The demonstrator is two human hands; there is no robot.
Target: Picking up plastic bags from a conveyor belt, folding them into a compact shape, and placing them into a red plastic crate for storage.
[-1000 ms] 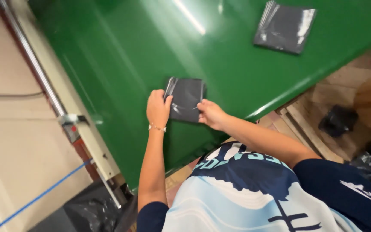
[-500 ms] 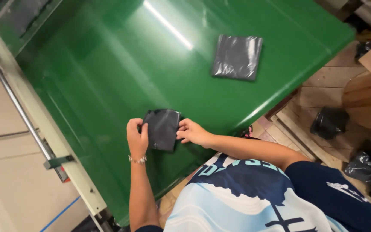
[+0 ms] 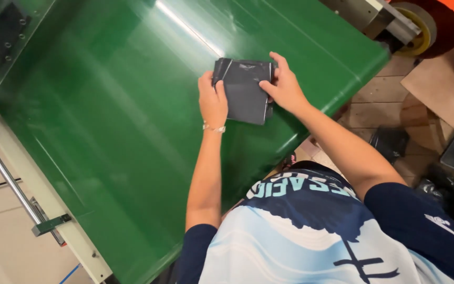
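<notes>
Both hands (image 3: 214, 102) (image 3: 285, 87) pinching dark plastic pouch (image 3: 245, 92), contents unseen, on green belt (image 3: 106, 121)

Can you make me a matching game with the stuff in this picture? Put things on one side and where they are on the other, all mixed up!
Things:
1. flat dark grey plastic packet
2. shiny green conveyor belt
3. thin silver bracelet
4. left hand

Places:
A. around the left wrist
B. on the packet's left edge
C. between both hands, on the belt
D. under the packet, filling most of the picture

Pairs: 1-C, 2-D, 3-A, 4-B. The right hand grips the packet's other edge.
</notes>
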